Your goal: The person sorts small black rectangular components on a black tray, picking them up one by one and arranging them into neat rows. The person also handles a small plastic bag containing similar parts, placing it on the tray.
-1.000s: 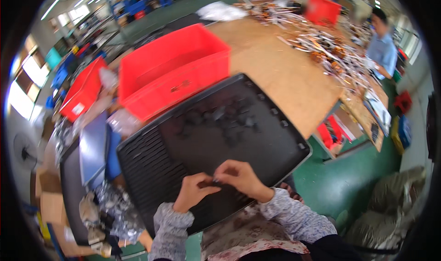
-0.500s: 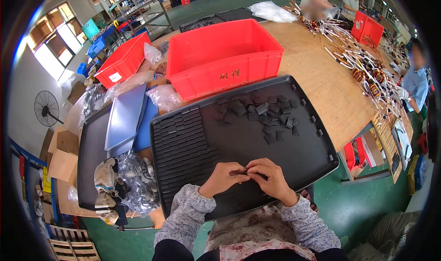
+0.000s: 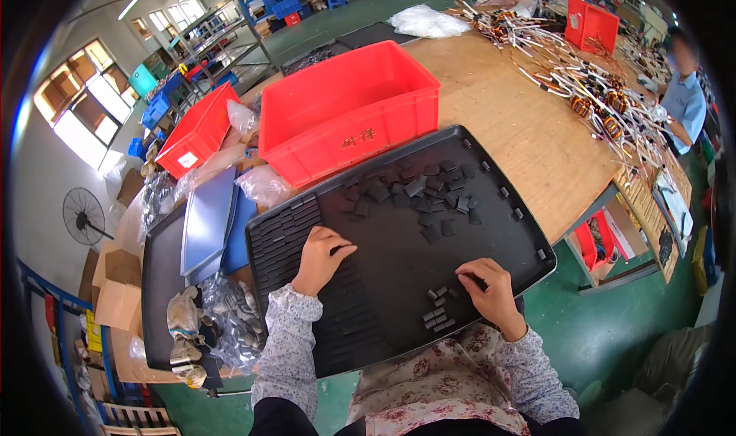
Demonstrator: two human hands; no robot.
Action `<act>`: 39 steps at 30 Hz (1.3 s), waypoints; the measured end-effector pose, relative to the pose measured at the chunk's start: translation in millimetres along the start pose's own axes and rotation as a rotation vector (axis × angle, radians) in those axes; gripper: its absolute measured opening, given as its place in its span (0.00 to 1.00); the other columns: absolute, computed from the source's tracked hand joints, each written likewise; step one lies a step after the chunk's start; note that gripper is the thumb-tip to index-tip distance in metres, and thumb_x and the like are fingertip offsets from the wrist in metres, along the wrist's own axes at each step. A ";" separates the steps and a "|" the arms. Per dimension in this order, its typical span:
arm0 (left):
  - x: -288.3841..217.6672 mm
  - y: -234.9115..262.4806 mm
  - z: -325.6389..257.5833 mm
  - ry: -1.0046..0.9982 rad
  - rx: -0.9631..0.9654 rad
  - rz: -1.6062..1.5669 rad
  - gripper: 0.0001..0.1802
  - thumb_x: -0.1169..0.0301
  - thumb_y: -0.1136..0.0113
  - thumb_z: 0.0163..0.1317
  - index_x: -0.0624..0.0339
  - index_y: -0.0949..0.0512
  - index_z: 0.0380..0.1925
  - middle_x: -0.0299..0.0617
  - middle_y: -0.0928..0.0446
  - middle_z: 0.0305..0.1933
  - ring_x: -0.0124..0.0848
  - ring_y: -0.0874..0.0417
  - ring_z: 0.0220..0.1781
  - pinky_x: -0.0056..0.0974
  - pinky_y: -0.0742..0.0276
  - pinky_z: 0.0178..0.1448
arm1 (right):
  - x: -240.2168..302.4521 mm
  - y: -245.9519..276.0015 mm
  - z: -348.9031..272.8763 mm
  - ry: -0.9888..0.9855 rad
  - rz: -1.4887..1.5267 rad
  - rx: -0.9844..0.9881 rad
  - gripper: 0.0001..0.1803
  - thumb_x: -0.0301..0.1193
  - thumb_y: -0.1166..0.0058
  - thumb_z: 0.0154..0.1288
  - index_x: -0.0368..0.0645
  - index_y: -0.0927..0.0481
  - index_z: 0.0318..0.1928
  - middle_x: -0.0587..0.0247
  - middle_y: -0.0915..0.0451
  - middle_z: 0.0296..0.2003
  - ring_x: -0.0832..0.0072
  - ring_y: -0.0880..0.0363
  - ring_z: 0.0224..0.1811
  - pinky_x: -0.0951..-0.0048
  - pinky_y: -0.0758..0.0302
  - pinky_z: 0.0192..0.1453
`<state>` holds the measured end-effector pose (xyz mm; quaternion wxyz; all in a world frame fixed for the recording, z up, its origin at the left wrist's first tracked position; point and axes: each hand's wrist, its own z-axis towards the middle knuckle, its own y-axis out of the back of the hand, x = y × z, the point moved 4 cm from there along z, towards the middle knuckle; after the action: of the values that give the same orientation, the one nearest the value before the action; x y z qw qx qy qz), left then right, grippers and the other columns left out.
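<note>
My left hand (image 3: 326,261) is over the rows of small flat black pieces (image 3: 284,233) laid edge to edge along the left of a black tray (image 3: 391,282). Its thumb and forefinger are pinched together; what is between them, if anything, is too small to make out. At the tray's right, my right hand (image 3: 492,294) hovers with thumb and fingers curved and a gap between them, and no held object shows. Beside its fingertips lies a small group of short grey blocks (image 3: 437,313). Loose black square pieces (image 3: 422,194) are scattered across the tray's far part.
A large red bin (image 3: 349,114) stands just behind the tray, another red bin (image 3: 195,133) farther left. Blue sheets (image 3: 207,221) and bagged grey parts (image 3: 234,317) lie to the left. Wired coils (image 3: 590,106) pile up at the far right, near a person in blue (image 3: 682,102).
My hands were together over the near part of the tray and have moved apart. The left went left to the laid rows, the right went right, uncovering the grey blocks.
</note>
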<state>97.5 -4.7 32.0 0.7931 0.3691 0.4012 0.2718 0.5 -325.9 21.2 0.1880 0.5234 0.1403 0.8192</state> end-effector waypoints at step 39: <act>-65.8 -77.5 42.2 -0.087 0.203 -0.135 0.20 0.64 0.30 0.54 0.53 0.19 0.48 0.39 0.27 0.51 0.42 0.32 0.55 0.45 0.36 0.63 | -3.6 -1.1 -2.8 0.002 -0.124 -0.037 0.04 0.23 0.37 0.55 0.40 0.18 0.33 0.59 0.20 0.29 0.59 0.21 0.32 0.62 0.24 0.35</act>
<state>108.4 -113.0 15.5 0.7848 0.4312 0.4156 0.1596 -0.4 -326.6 16.6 0.2481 0.5094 0.1575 0.8088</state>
